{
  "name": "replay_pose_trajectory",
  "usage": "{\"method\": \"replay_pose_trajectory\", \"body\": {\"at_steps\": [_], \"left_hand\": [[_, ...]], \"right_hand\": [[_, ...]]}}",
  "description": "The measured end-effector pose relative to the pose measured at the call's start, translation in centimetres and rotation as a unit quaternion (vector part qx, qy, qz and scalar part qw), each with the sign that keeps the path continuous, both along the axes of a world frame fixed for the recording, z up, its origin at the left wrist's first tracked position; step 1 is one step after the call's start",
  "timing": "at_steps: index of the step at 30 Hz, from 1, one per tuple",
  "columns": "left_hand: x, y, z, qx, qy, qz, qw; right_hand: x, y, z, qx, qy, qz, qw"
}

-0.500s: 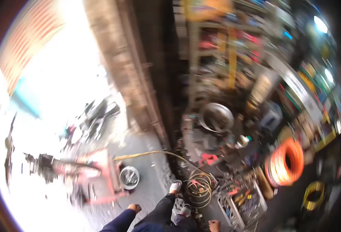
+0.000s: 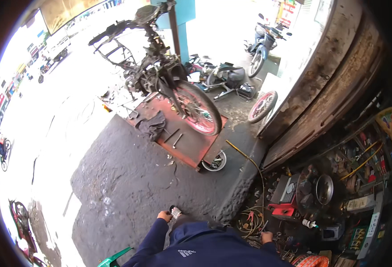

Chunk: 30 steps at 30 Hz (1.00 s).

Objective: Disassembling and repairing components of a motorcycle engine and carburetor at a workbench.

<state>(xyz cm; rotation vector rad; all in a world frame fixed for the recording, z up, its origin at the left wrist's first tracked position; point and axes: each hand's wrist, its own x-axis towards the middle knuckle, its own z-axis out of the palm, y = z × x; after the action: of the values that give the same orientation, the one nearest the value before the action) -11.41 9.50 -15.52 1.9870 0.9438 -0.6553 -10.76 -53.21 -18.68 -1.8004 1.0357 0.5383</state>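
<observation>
My left hand hangs low at my side with its fingers curled. It appears beside my foot, and whatever it may hold is too small to make out. My right hand is closed, with a thin grey metal tool sticking up from it. A coiled yellowish hose lies on the floor by that hand. Ahead, a stripped motorcycle stands on a red platform. A dark cloth and a small metal tool rest on the platform.
A white bucket of parts stands at the platform's corner. A loose wheel leans by the wooden door frame. At right are a red toolbox, a metal bowl and an orange coil. A green plastic object is at lower left.
My view has swung left, from the shelves toward the motorcycle and bright street. The thin tool now shows in my right hand. Both hands remain low at my sides.
</observation>
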Motion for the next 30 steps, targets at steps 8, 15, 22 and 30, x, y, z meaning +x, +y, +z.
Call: {"method": "replay_pose_trajectory", "body": {"at_steps": [8, 15, 22, 30], "left_hand": [[-3.4, 14.1, -0.9, -0.111, 0.022, 0.019, 0.993], [0.2, 25.3, -1.1, -0.224, 0.115, 0.003, 0.968], [10.3, 41.2, -1.1, -0.050, 0.035, 0.010, 0.998], [28.9, 59.4, 1.7, -0.031, -0.024, -0.168, 0.985]], "right_hand": [[23.2, 33.3, 2.3, 0.075, -0.074, 0.258, 0.960], [32.4, 60.1, 5.4, 0.107, -0.089, 0.710, 0.691], [43.5, 78.4, 17.5, 0.312, 0.052, 0.813, 0.490], [48.1, 85.7, 13.5, 0.265, 0.060, 0.804, 0.529]]}}
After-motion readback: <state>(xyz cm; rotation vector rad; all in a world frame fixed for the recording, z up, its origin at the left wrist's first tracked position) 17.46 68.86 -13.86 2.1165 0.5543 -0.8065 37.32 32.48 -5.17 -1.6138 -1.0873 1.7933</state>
